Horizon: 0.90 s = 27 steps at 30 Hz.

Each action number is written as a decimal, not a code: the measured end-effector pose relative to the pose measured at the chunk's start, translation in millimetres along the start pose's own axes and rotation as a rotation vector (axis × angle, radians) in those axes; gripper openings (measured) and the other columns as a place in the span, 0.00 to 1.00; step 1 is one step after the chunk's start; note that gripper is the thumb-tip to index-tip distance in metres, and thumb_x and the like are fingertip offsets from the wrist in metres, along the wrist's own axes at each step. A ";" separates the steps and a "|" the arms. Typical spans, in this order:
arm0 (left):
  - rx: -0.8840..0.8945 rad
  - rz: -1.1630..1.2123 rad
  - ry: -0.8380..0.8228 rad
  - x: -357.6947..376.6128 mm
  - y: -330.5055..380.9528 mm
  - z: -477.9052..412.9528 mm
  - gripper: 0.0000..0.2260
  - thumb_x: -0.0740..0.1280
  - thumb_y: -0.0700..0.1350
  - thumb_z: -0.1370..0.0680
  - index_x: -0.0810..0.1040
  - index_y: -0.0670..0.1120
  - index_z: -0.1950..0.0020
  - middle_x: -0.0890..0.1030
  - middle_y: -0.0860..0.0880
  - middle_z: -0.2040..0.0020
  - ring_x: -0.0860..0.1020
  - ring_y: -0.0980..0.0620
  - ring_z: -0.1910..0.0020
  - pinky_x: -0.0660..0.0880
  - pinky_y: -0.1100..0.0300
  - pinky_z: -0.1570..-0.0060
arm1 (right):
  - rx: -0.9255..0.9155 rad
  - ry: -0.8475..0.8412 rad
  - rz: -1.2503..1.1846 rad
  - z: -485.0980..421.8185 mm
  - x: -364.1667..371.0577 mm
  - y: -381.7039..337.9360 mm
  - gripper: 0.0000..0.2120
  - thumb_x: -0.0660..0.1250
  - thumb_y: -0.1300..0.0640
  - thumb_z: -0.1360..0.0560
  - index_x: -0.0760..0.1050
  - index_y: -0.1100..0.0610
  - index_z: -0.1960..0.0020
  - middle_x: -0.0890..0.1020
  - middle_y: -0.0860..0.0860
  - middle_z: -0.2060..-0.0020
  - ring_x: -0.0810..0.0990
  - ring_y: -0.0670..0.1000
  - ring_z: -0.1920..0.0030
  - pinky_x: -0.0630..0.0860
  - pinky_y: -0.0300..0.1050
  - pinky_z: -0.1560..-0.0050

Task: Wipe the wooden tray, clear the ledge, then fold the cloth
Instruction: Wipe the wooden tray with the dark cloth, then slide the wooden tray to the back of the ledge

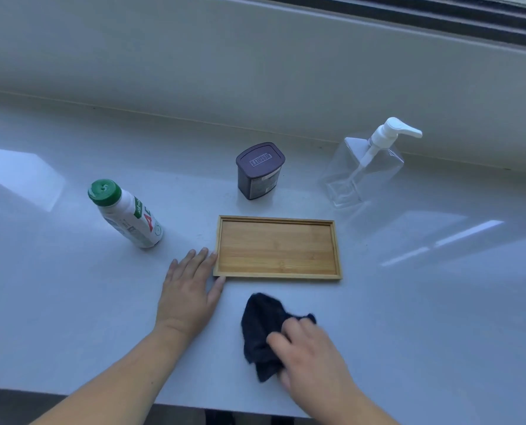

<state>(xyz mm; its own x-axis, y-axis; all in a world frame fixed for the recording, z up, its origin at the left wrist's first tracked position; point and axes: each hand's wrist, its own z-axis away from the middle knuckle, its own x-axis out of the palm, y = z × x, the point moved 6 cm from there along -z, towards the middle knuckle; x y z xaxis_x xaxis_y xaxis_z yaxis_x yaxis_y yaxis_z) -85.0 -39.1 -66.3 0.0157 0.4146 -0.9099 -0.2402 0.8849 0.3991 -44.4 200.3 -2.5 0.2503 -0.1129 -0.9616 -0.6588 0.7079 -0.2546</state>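
Observation:
An empty wooden tray [276, 248] lies flat in the middle of the white ledge [424, 302]. My left hand [188, 294] rests flat on the ledge, fingers spread, its fingertips touching the tray's left edge and front left corner. A dark, crumpled cloth [263, 328] lies on the ledge in front of the tray. My right hand [312, 355] grips the cloth's right side, fingers curled over it.
A white bottle with a green cap [126, 214] stands left of the tray. Behind the tray is a dark brown lidded container [259, 170]. A clear pump bottle [364, 170] stands at the back right. The ledge's front edge [194, 404] runs just below my forearms.

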 end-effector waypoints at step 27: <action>-0.576 0.882 -0.329 -27.2 19.0 -42.7 0.25 0.67 0.66 0.30 0.80 0.56 0.38 0.78 0.51 0.30 0.75 0.46 0.32 0.72 0.42 0.29 | 1.043 0.160 -1.181 -24.7 -29.0 155.2 0.35 0.57 0.29 0.25 0.71 0.47 0.25 0.75 0.46 0.28 0.72 0.51 0.27 0.66 0.58 0.23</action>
<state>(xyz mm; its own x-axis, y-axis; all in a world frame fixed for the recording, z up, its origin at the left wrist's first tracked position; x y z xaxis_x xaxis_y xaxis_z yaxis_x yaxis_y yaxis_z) -131.4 -42.7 -38.8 -0.1466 0.9637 -0.2230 -0.7093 0.0547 0.7028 -171.4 296.2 -16.7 0.1292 -0.9456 -0.2987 0.6184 0.3123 -0.7212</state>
